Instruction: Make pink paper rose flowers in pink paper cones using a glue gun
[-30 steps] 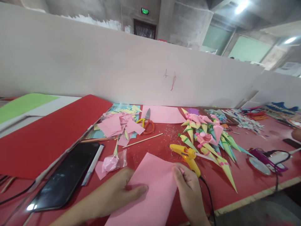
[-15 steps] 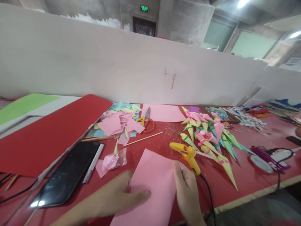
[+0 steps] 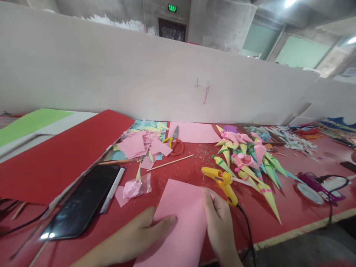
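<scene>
A pink paper sheet (image 3: pixel 182 211) is held between my two hands above the red table's front edge. My left hand (image 3: pixel 147 231) grips its left side, thumb lying on top and the other fingers hidden beneath. At the sheet's upper right corner, my right hand (image 3: pixel 218 215) pinches the paper between thumb and curled fingers. Just right of that hand lies a yellow glue gun (image 3: pixel 222 181) with a glue stick in its back. Beyond the sheet is a thin wooden stick (image 3: pixel 170 162). A small plastic bag with pink pieces (image 3: pixel 135 188) lies left of the sheet.
A black phone (image 3: pixel 82 202) and a white marker (image 3: pixel 112 190) lie at left, near red board (image 3: pixel 66 155). Pink scraps (image 3: pixel 133 144) and scissors (image 3: pixel 176 144) lie behind. Paper cones (image 3: pixel 250 159) are piled right, near a purple device (image 3: pixel 319 187). The glue gun's black cord (image 3: pixel 247 226) hangs over the edge.
The view has shifted slightly. Both hands keep their hold on the pink sheet, whose top edge sits a little lower and further left in view.
</scene>
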The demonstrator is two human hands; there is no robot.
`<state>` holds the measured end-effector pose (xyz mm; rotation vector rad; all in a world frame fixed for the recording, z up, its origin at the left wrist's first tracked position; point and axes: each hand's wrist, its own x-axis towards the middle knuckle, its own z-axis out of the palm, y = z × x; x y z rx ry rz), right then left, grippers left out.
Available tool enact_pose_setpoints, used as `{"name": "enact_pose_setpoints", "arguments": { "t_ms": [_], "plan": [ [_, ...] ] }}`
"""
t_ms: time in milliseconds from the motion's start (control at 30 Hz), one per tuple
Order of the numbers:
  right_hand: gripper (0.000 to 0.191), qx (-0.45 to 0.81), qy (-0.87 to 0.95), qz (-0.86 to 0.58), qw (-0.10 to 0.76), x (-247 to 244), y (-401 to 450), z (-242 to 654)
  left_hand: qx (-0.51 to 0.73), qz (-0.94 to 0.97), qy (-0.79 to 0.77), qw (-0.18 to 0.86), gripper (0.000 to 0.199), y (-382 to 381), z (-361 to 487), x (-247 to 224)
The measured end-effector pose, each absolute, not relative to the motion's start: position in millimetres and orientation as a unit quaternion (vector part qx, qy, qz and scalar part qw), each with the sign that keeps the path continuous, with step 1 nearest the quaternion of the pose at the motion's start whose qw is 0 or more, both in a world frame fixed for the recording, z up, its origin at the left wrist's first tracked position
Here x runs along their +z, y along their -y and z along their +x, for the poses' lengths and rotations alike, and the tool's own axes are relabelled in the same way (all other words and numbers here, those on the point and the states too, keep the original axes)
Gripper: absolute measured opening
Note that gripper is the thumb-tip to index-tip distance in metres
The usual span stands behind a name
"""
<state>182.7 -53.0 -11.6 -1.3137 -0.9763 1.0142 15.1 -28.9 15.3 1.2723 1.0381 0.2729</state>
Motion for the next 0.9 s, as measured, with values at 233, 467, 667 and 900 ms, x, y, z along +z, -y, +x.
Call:
{"name": "enact_pose_setpoints", "arguments": {
  "t_ms": [233, 467, 667, 900],
  "plan": [
    [0.038, 0.416, 0.392, -0.566, 0.595, -13.4, 52.4, 179.3, 0.151, 0.573, -0.505, 0.628, 0.049, 28.5, 14.5, 8.2],
    [0.043, 0.434, 0.362, -0.570, 0.597, -15.3, 55.0, 178.5, 0.167, 0.564, -0.532, 0.609, 0.050, 29.9, 10.7, 5.8],
    [0.046, 0.434, 0.390, -0.580, 0.568, -21.1, 58.4, 179.7, 0.192, 0.577, -0.546, 0.576, 0.048, 27.9, 8.0, 0.0],
    [0.044, 0.397, 0.428, -0.596, 0.550, -21.6, 54.1, 181.5, 0.219, 0.581, -0.552, 0.557, 0.047, 31.7, 10.5, -6.6]
  ]
}}
